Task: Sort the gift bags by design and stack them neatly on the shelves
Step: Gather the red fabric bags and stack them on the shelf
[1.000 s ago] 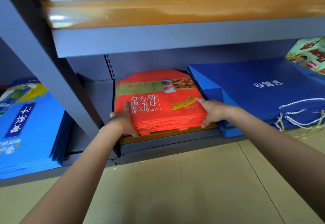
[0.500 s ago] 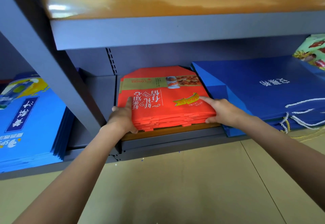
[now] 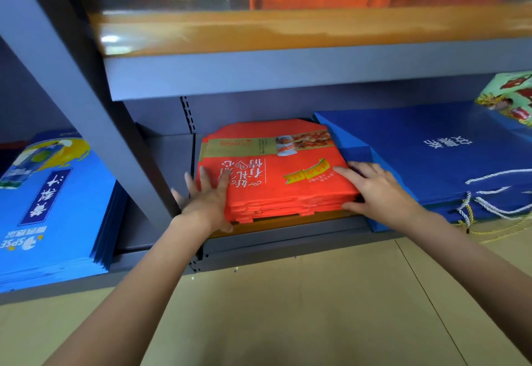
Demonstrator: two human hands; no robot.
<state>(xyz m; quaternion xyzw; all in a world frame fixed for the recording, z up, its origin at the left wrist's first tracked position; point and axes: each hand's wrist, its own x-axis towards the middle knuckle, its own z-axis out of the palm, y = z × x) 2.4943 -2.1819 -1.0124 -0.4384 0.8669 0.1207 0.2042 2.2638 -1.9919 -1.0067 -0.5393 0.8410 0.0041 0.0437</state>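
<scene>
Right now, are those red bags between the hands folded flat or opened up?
Folded flat. The red bags lie as thin layers in one low stack on the shelf, edges showing at the front.

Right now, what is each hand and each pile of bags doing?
left hand: open, fingers spread against the red stack's left edge
right hand: open, resting on the red stack's right corner
red bag stack: flat on the shelf
dark blue bag stack: flat, rope handles hanging off
light blue bag stack: flat, untouched
</scene>
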